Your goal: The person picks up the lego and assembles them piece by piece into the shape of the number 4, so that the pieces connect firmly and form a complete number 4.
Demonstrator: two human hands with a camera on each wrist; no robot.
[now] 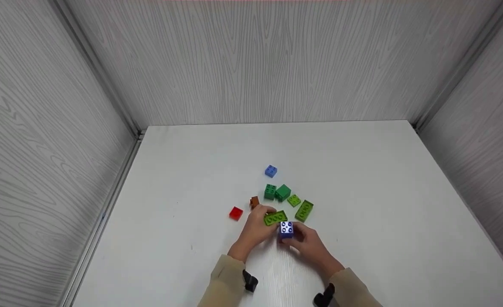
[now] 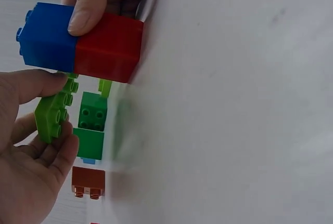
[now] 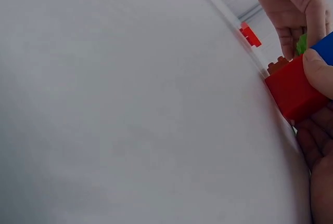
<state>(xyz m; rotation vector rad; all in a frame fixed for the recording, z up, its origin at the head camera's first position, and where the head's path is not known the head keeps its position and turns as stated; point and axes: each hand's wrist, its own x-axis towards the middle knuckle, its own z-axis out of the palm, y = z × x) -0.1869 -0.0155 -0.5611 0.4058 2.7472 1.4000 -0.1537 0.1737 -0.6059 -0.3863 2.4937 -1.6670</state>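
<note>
My left hand pinches a light green toy building brick between thumb and fingers. In the left wrist view that brick is tilted, its studs turned toward the tabletop. Right beside it, my right hand grips two joined bricks, a blue brick on top of a red brick. The blue one's studs face up. The right wrist view shows the thumb pressed on the red brick near the seam. Whether the green brick touches the blue one I cannot tell.
Loose bricks lie on the white table beyond the hands: red, brown, two dark green, small light green, long light green, and blue. Grey wood-grain walls enclose the table.
</note>
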